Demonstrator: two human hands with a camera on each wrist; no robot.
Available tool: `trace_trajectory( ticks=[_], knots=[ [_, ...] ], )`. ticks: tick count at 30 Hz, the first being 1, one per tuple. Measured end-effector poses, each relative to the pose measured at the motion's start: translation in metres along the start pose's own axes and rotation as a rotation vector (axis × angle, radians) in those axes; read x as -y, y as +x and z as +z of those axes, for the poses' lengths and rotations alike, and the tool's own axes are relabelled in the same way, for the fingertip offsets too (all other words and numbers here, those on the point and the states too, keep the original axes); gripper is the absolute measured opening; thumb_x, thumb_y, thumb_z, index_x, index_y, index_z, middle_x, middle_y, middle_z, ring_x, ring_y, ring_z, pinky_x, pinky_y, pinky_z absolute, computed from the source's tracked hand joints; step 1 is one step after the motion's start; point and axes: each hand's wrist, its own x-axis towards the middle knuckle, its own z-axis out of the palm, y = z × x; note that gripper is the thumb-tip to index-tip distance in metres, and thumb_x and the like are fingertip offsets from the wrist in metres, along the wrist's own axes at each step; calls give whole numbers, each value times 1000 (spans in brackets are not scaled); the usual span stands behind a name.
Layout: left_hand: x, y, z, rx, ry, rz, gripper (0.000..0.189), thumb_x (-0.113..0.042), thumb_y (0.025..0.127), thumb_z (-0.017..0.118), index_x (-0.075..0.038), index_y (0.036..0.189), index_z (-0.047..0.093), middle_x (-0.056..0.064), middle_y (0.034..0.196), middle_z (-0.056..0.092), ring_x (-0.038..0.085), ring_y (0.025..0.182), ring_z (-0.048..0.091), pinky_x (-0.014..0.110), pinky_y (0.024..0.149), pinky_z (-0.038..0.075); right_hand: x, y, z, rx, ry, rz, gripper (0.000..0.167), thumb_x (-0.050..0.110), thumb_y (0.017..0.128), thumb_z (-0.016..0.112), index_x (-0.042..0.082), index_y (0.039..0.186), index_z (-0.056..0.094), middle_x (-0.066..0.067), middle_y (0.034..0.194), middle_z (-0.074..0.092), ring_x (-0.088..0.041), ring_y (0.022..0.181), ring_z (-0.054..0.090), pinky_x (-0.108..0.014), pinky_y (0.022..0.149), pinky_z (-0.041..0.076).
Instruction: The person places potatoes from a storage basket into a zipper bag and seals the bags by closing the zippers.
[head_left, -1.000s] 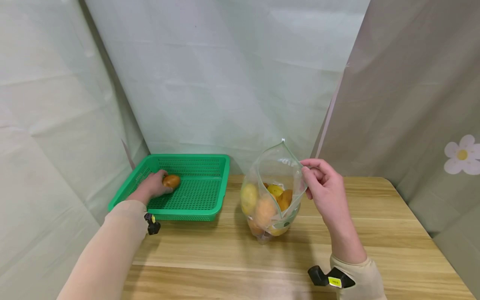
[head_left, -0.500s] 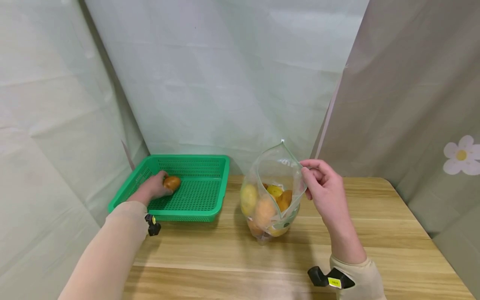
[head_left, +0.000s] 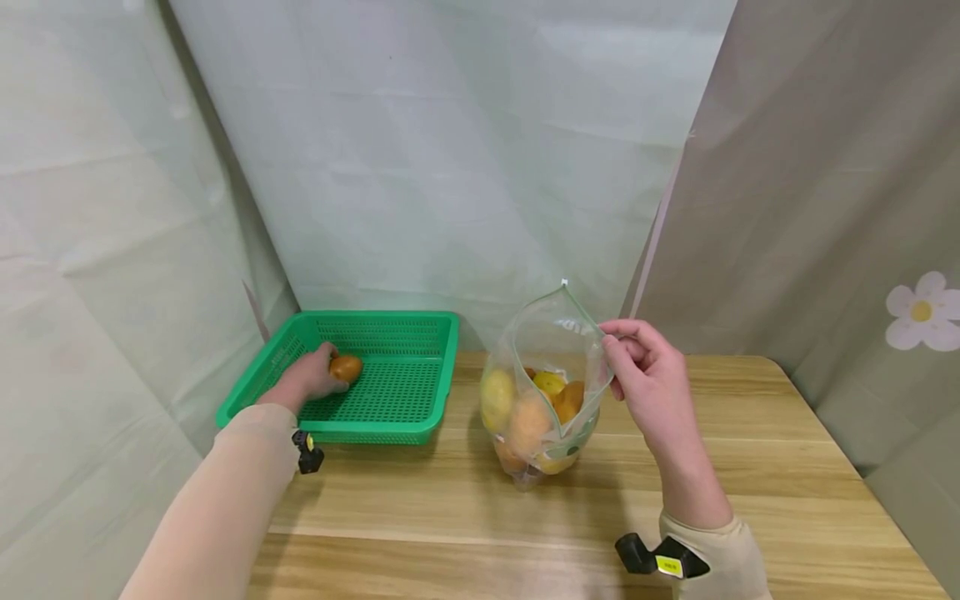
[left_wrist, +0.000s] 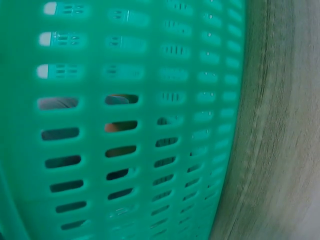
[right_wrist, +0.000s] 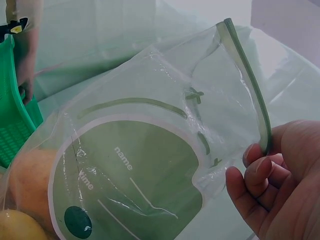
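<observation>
Inside the green basket (head_left: 442, 375), my left hand (head_left: 311, 373) grips a smooth, oval, orange-brown fruit (head_left: 347, 368); its exact kind I cannot tell. The left wrist view is filled by the slotted basket wall (left_wrist: 95, 115), which hides most of that hand. To the right, a clear zip bag (head_left: 536, 400) stands upright with its mouth spread wide. Thumb and fingers of my right hand (head_left: 651, 375) pinch the right edge of its green zip strip (right_wrist: 255, 90). Several yellow and orange fruits fill the bag's lower part, including a yellow one (head_left: 550, 382) and an orange one (head_left: 530, 422).
Both basket and bag rest on a wooden table (head_left: 420, 517), the basket at the back left. Pale cloth curtains (head_left: 465, 167) hang close behind and along both sides. The table's right edge slants toward the front right corner.
Almost nothing differs: the left hand keeps its grip on the fruit in the basket, shifting very slightly rightward. The right hand and bag stay in place.
</observation>
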Motion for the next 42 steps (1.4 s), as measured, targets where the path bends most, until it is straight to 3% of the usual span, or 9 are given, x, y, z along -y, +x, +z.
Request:
trace_trajectory(
  ticks=[6, 13, 23, 42],
  knots=[
    [4, -1, -4, 21, -28, 2, 71, -17, 100, 78, 16, 150, 40, 42, 133, 59, 53, 113, 62, 66, 93, 52, -1, 1, 0, 8, 19, -2, 21, 13, 112, 67, 1, 129, 72, -3, 73, 60, -18, 58, 49, -27, 52, 44],
    [9, -1, -6, -37, -40, 50, 66, -19, 97, 78, 15, 144, 46, 36, 121, 64, 47, 100, 64, 60, 84, 54, 1, 0, 0, 8, 8, 3, 21, 15, 112, 67, 3, 128, 73, -3, 74, 60, -19, 58, 49, -25, 52, 44],
    [-12, -8, -12, -173, -107, 136, 66, -13, 97, 79, 14, 148, 46, 31, 114, 67, 37, 89, 62, 53, 76, 51, -1, 1, 1, 8, 2, 0, 20, 14, 112, 68, 2, 128, 73, -3, 72, 58, -19, 57, 49, -26, 51, 44],
    [-66, -29, -22, -345, -159, 207, 69, -18, 101, 79, 6, 157, 48, 33, 135, 62, 43, 107, 61, 56, 84, 49, -1, 3, 2, 14, -2, -2, 21, 14, 111, 68, 2, 129, 73, -3, 72, 59, -19, 57, 49, -27, 51, 43]
  ],
)
